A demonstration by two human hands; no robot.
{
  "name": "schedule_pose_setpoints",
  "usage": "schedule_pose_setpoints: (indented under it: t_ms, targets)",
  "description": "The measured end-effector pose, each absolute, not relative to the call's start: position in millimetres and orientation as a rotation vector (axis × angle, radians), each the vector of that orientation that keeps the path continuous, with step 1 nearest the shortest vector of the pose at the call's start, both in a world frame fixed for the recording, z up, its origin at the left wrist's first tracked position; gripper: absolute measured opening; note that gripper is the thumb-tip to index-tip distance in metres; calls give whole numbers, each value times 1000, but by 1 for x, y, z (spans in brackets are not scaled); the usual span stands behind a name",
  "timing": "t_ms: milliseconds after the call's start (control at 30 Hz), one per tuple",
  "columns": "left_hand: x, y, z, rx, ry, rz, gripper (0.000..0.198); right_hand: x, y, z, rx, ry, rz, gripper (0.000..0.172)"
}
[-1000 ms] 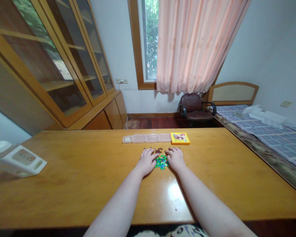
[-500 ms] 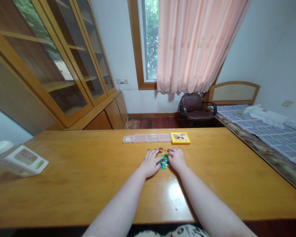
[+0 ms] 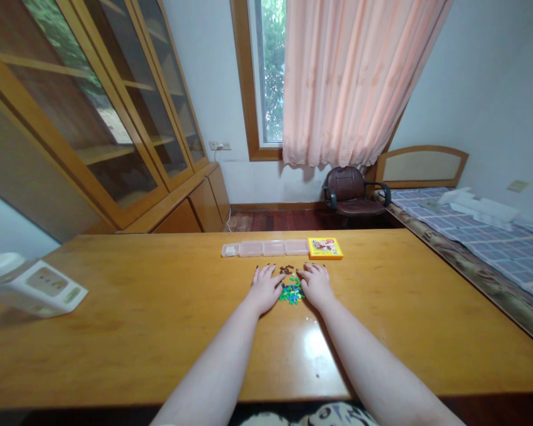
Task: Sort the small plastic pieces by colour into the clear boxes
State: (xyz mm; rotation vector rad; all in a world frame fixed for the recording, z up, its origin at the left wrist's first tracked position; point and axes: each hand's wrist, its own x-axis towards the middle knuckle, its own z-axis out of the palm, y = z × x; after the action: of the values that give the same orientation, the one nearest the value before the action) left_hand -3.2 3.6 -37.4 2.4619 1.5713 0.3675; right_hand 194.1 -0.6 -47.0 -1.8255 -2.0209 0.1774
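A loose pile of tiny green, blue and yellow building bricks [image 3: 292, 293] lies on the wooden table [image 3: 160, 319]. Just beyond it is a small cluster of brown bricks [image 3: 286, 270]. My left hand [image 3: 265, 290] rests at the pile's left side, fingers spread on the tabletop and thumb near the coloured pieces. On the right side, my right hand [image 3: 317, 285] lies with fingers outstretched, its thumb side close to the bricks. Neither hand holds anything that I can see. Behind the bricks stand a row of clear plastic trays [image 3: 273, 248] and a yellow box [image 3: 325, 248] with a printed picture.
A white container [image 3: 48, 288] sits at the table's left end. Beyond the table are a glass-door cabinet [image 3: 128, 106], a brown office chair [image 3: 349, 192] and a bed [image 3: 479, 236] on the right. A pink curtain [image 3: 337, 83] hangs by the window.
My left hand has shifted slightly left, away from the pile, uncovering more bricks. The brown pieces now sit closer together. My right hand has barely moved.
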Motion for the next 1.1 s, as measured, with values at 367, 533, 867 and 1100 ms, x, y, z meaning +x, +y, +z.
schedule_pose_setpoints:
  t_ms: [367, 533, 867, 1100]
  targets:
    - [-4, 5, -36, 2436, 1651, 534, 39, 192, -4, -44, -1722, -2123, 238, 32]
    - [-7, 6, -36, 2435, 1643, 579, 38, 194, -6, -42, -1600, -2165, 335, 30]
    - [-2, -1, -27, 2530, 1181, 445, 49, 205, 1, -44, -1613, -1869, 340, 34]
    - [3, -5, -27, 2551, 1091, 333, 48, 199, -1, -44, -1589, -1998, 302, 34]
